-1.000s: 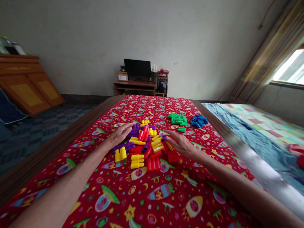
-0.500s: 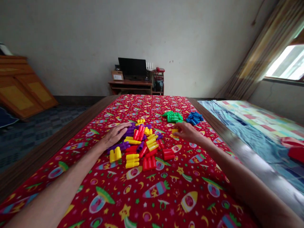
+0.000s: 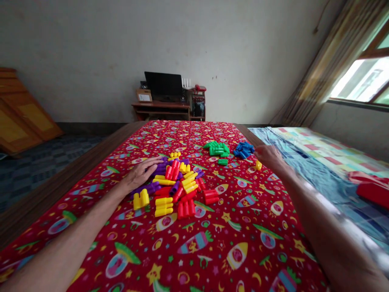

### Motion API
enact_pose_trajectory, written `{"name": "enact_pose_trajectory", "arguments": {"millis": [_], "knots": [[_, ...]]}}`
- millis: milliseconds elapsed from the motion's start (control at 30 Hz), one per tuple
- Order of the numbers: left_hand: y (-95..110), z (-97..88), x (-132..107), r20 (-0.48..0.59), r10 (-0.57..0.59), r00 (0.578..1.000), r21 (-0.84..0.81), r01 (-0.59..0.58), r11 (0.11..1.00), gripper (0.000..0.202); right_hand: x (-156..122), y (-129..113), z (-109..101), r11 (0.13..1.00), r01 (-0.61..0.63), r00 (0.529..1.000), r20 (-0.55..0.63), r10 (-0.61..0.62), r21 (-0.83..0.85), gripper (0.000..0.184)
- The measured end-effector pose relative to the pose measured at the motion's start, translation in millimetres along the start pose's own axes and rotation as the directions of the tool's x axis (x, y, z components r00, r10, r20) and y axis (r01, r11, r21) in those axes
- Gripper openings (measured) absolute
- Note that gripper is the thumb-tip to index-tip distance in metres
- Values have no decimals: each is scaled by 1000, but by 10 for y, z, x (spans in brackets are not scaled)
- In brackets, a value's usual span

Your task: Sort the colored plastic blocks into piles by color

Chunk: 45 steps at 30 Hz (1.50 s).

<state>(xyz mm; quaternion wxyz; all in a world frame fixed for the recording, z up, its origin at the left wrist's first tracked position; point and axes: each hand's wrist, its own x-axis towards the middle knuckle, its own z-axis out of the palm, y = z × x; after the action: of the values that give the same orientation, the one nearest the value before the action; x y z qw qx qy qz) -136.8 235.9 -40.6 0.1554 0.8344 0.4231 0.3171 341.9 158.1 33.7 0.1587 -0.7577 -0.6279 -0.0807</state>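
Observation:
My left hand (image 3: 141,173) is open, its fingers stretched out over the left edge of a mixed pile, at the purple blocks (image 3: 152,189). In that pile lie red blocks (image 3: 172,170) and yellow blocks (image 3: 164,206), shaped like short joined tubes with rounded ends. Out to the right, my right hand (image 3: 269,156) is blurred near the cloth's right side. A small yellow block (image 3: 258,165) shows just below its fingers; whether they still touch it I cannot tell.
Beyond the mixed pile are a green heap (image 3: 217,149) with one loose green block (image 3: 223,162) nearby, and a blue heap (image 3: 243,150). A red patterned cloth (image 3: 194,267) covers the long table. A bed (image 3: 322,162) stands at right, a desk with a monitor (image 3: 163,86) behind.
My right hand has moved right, from beside the green heap to past the blue heap, and the yellow block has moved with it. My left hand stays by the pile. The view has shifted slightly.

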Motion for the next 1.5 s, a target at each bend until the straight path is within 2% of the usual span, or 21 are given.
{"name": "enact_pose_trajectory", "arguments": {"millis": [67, 133, 200, 267, 300, 333, 367, 567, 633, 733, 833, 900, 967, 1067, 1100, 1167, 1233, 1300, 1367, 1433, 1500], "knots": [[6, -1, -1, 3, 4, 1000, -2, -4, 1000, 64, -119, -319, -5, 989, 126, 991, -65, -121, 74, 27], [8, -3, 0, 0, 6, 1000, 4, -6, 1000, 64, -302, -700, 47, 907, 358, 934, -78, -350, 219, 29], [5, -4, 0, -2, 7, 1000, 22, -7, 1000, 66, -524, -1070, 151, 703, 585, 793, -103, -601, 404, 29], [-1, -5, -2, 8, 10, 1000, 43, -10, 999, 68, -728, -1357, 264, 476, 751, 587, -133, -799, 457, 36], [-4, -6, -4, 17, 13, 1000, 55, -14, 998, 69, -806, -1456, 309, 405, 796, 510, -139, -849, 450, 39], [-7, -7, -5, 26, 17, 1000, 66, -18, 998, 70, -863, -1523, 340, 366, 825, 460, -135, -878, 431, 42], [-9, -7, -7, 34, 22, 999, 76, -24, 997, 70, -900, -1562, 357, 357, 839, 440, -127, -889, 410, 43], [-26, 6, -5, 45, 41, 998, 101, -45, 994, 71, -923, -1562, 330, 406, 846, 485, -182, -855, 345, 47], [-30, 10, -6, 38, 46, 998, 104, -50, 993, 72, -938, -1590, 376, 411, 858, 476, -176, -862, 309, 47], [-34, 8, -10, 30, 55, 998, 110, -58, 992, 71, -951, -1637, 479, 380, 881, 433, -158, -887, 282, 35], [-41, 0, -11, 38, 51, 998, 123, -55, 991, 68, -902, -1615, 487, 364, 879, 435, -206, -876, 307, 27], [-47, -3, -9, 40, 52, 998, 130, -57, 990, 68, -819, -1535, 406, 395, 859, 482, -253, -839, 327, 29], [-55, -3, -5, 40, 55, 998, 135, -60, 989, 70, -698, -1393, 277, 504, 792, 595, -254, -762, 343, 32], [-65, 6, -3, 29, 53, 998, 127, -56, 990, 74, -467, -1070, 61, 784, 561, 826, -121, -550, 268, 35], [-69, 9, -3, 24, 51, 998, 122, -53, 991, 74, -387, -939, 0, 863, 462, 886, -57, -461, 204, 36], [-75, 13, -4, 20, 50, 999, 115, -52, 992, 73, -239, -660, -85, 960, 274, 957, 78, -278, 57, 38], [-81, 15, -6, 23, 57, 998, 109, -60, 992, 72, -125, -386, -115, 991, 126, 973, 197, -116, -37, 40], [-83, 15, -7, 20, 64, 998, 105, -66, 992, 73, -53, -148, -102, 997, 57, 944, 329, -36, -54, 41], [-77, 15, -6, 14, 62, 998, 105, -63, 993, 73, -21, 27, -76, 997, 54, 899, 436, -22, -62, 42], [-64, 14, -4, 14, 62, 998, 104, -63, 993, 75, -17, 118, -72, 990, 49, 901, 433, 14, -134, 41], [-48, 11, -2, 20, 64, 998, 103, -66, 992, 76, -31, 109, -96, 974, 1, 946, 316, 72, -225, 38]]}}
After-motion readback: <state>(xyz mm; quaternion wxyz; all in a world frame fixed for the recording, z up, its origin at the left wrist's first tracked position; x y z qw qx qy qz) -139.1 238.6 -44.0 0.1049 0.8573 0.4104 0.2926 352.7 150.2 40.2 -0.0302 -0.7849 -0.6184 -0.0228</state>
